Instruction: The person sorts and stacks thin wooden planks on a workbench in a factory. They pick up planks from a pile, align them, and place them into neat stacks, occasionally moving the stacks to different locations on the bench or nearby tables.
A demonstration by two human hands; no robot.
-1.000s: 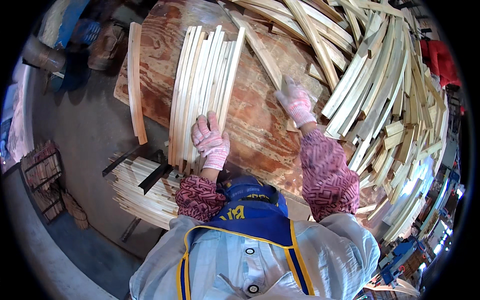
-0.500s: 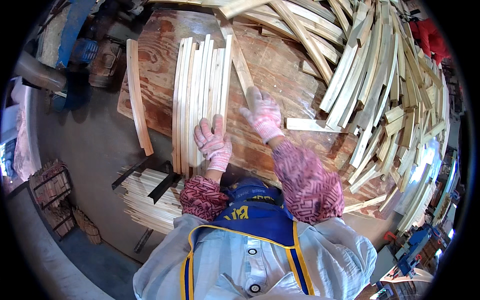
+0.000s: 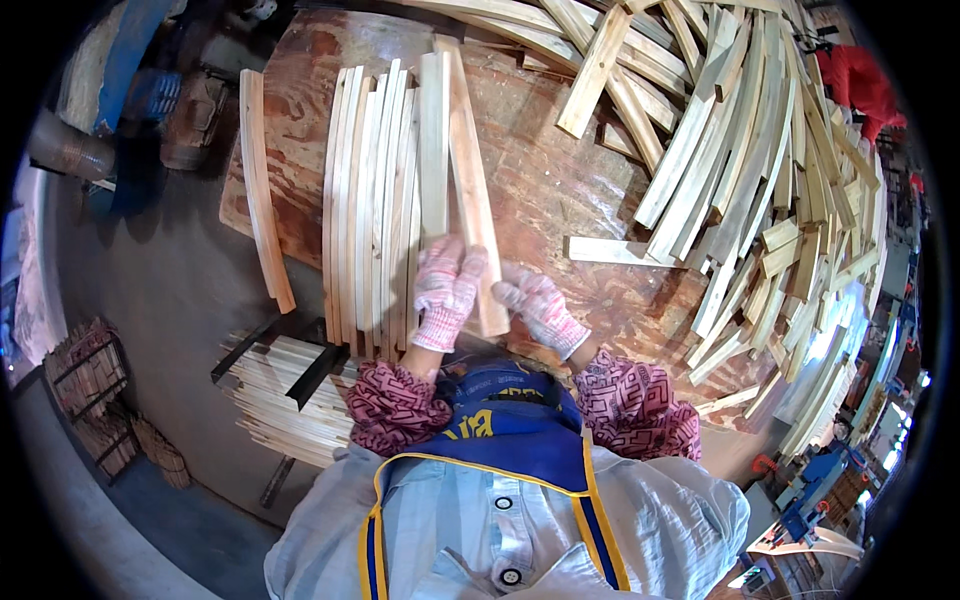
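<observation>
A row of pale slats [image 3: 372,200] lies just left of the hands on the tabletop [image 3: 540,190]; a tangled pile of slats [image 3: 740,170] crowds its right and far sides. The tan slat [image 3: 469,180] is over the tabletop between the left hand [image 3: 450,285] and right hand [image 3: 540,305], its long axis running away from the body, far end angled slightly left. Both hands' fingers bend against its near part; whether they pinch it, I cannot tell.

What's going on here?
A person's left hand, gloved in pink-and-white knit, touches a long tan wooden slat by its lower end; the similarly gloved right hand is at its right edge. A row of pale wooden slats lies at left on reddish-brown plywood, a pile of curved wooden slats at right.
</observation>
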